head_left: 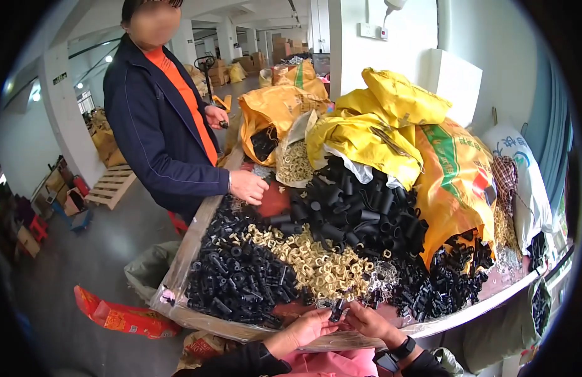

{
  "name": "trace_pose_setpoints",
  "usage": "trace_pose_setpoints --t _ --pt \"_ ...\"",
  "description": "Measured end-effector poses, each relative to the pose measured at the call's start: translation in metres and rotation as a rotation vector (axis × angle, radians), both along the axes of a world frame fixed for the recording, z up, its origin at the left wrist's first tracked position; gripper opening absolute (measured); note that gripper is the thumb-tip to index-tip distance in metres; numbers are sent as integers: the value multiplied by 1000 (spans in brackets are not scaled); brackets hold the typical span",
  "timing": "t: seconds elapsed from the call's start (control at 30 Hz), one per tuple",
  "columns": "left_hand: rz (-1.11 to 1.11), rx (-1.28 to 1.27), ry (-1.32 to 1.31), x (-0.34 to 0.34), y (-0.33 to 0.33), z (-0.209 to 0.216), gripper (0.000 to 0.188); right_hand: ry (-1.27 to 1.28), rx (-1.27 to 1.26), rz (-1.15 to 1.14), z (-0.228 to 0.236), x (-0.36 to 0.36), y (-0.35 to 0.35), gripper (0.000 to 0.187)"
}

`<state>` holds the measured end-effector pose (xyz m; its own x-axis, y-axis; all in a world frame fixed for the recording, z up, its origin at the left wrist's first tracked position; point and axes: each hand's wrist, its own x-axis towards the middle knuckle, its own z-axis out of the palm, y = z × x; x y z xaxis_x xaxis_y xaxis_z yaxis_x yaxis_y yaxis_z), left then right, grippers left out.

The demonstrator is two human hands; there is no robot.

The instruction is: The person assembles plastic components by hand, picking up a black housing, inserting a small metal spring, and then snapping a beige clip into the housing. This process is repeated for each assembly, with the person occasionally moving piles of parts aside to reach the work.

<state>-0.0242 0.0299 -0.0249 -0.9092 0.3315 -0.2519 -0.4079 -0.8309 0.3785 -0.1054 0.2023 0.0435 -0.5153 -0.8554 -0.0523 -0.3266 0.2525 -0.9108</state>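
Note:
At the table's near edge my left hand pinches a small black plastic part that stands tilted between its fingertips. Close against its right side is my right hand, fingers drawn together; whatever they grip is too small to make out. Just beyond my hands lies a heap of tan ring-shaped pieces, with small clear or silvery pieces beside it. Black tubular fittings are piled to the left, and small black clips to the right. Larger black sleeves form a mound behind.
A co-worker in a dark jacket stands at the far left, one hand over the table, the other holding a small dark piece. Orange sacks and a yellow sack line the back. A raised wooden rim borders the table.

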Motion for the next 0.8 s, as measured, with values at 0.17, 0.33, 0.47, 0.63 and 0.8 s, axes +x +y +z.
trace_pose_setpoints --t 0.17,0.33,0.47,0.63,0.8 --pt "-34 -25 49 3 2 14 23 65 -29 28 -11 -3 6 14" --pt "-62 -2 120 10 1 29 22 -97 -48 13 -14 10 7 14" --pt "-9 -23 126 18 4 25 20 -250 -199 -110 -12 19 3 14" --pt "98 7 97 19 6 6 17 35 -111 -152 -28 22 8 13" --pt "128 5 121 11 1 3 16 134 -112 -228 -29 21 0 14"
